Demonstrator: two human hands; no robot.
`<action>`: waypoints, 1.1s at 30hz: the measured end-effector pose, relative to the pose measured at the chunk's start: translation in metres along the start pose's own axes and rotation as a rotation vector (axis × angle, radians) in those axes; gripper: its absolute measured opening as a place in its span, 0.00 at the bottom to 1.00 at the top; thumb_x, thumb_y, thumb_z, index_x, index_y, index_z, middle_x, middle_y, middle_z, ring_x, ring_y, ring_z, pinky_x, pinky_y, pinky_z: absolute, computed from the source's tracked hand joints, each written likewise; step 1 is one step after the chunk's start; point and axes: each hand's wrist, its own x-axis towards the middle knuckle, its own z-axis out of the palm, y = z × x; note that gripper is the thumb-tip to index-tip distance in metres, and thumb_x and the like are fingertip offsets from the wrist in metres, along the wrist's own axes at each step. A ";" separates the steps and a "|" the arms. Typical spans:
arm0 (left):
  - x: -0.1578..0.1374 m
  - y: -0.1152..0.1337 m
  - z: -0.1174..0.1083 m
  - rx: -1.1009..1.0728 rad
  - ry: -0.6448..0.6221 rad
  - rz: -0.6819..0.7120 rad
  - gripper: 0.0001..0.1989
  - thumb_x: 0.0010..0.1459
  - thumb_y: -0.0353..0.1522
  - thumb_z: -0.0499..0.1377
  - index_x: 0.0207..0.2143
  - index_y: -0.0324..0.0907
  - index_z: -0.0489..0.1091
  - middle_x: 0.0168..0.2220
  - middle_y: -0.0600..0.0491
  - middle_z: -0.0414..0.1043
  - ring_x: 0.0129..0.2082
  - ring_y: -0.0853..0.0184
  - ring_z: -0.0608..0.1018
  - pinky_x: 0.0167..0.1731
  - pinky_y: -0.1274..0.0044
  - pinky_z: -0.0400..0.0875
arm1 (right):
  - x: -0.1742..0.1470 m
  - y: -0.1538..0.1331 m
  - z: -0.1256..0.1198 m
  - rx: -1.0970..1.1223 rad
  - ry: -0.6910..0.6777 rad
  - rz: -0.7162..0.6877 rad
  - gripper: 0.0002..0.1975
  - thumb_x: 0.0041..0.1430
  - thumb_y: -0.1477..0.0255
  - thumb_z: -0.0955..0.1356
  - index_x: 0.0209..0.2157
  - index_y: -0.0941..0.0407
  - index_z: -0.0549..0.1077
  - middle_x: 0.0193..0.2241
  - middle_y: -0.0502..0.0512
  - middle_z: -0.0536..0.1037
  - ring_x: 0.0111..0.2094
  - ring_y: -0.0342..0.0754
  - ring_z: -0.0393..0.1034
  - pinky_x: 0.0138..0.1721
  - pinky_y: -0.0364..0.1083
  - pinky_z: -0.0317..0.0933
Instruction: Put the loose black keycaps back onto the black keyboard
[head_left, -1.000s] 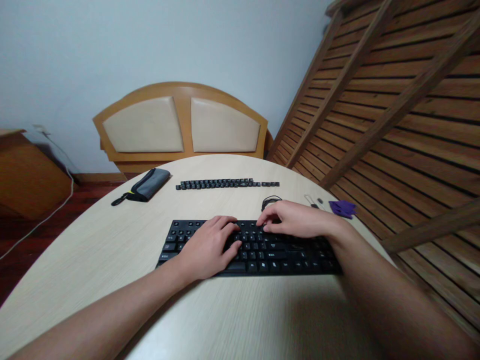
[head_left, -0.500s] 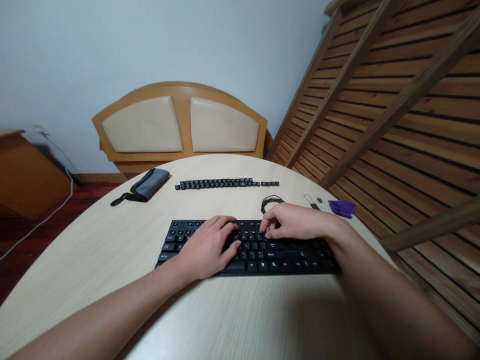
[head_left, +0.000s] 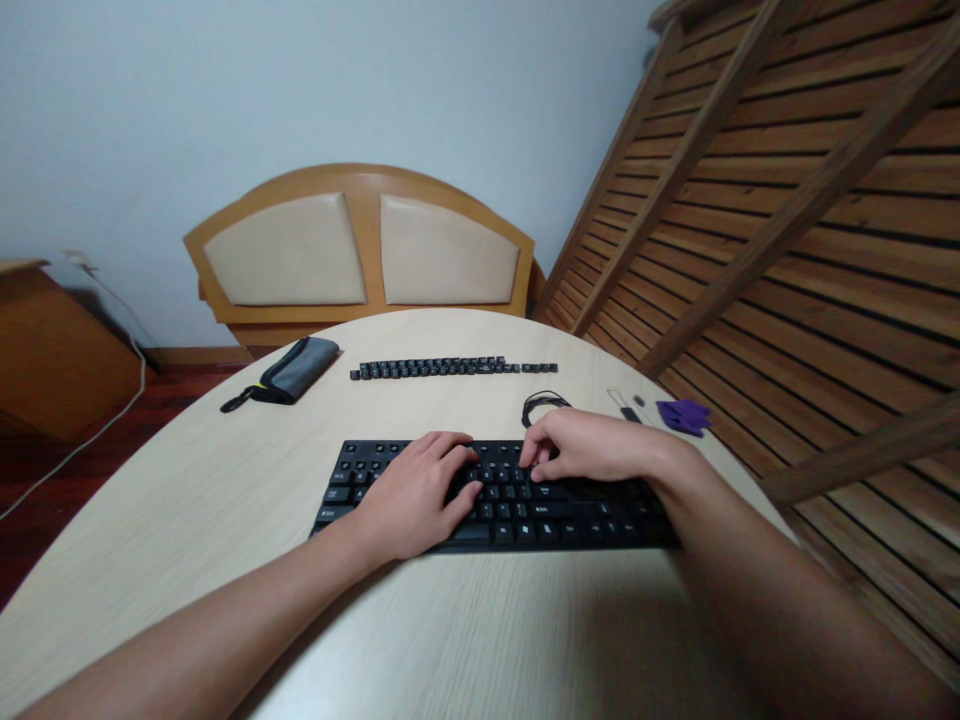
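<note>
A black keyboard (head_left: 517,533) lies on the round table, with bare switch spots along its upper row where keycaps are off. My left hand (head_left: 421,492) rests palm down across its left-middle part, fingers stretched and a little apart over the keys. Bent at the wrist, my right hand (head_left: 574,445) is over the upper right of the keyboard. Its thumb and fingers are curled together close to the keys; what they hold, if anything, is hidden. Loose black keycaps (head_left: 431,368) stand in rows behind the keyboard. A coiled black cable (head_left: 541,402) sits just beyond my right hand.
At the table's (head_left: 225,520) right lie a purple cloth (head_left: 683,416) and a wire-looped tool (head_left: 624,404) with a dark handle. A grey zip pouch (head_left: 300,368) with a strap lies back left. Slatted wood (head_left: 825,290) leans close on the right.
Almost nothing differs. My right hand has shifted very slightly over the same keys; my left hand, the keyboard and the loose keycaps stay where they were.
</note>
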 end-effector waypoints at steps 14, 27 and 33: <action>-0.001 -0.001 0.001 -0.001 0.005 0.002 0.13 0.66 0.36 0.55 0.48 0.40 0.71 0.53 0.46 0.71 0.54 0.57 0.72 0.56 0.62 0.68 | -0.001 -0.005 -0.001 -0.020 0.000 -0.012 0.10 0.53 0.75 0.72 0.39 0.58 0.79 0.33 0.52 0.81 0.34 0.47 0.75 0.35 0.42 0.64; -0.001 -0.001 0.001 -0.003 0.004 0.006 0.13 0.66 0.36 0.55 0.48 0.41 0.70 0.54 0.46 0.71 0.54 0.56 0.72 0.56 0.62 0.68 | 0.003 0.001 0.004 0.050 0.034 -0.006 0.08 0.49 0.76 0.74 0.34 0.55 0.78 0.30 0.49 0.82 0.34 0.48 0.77 0.34 0.43 0.63; -0.001 -0.001 0.002 -0.005 0.000 0.003 0.13 0.66 0.37 0.55 0.48 0.40 0.70 0.53 0.45 0.71 0.54 0.57 0.72 0.56 0.62 0.68 | 0.003 -0.003 0.006 0.047 0.073 0.020 0.09 0.48 0.77 0.74 0.33 0.55 0.76 0.28 0.49 0.82 0.33 0.48 0.77 0.34 0.44 0.63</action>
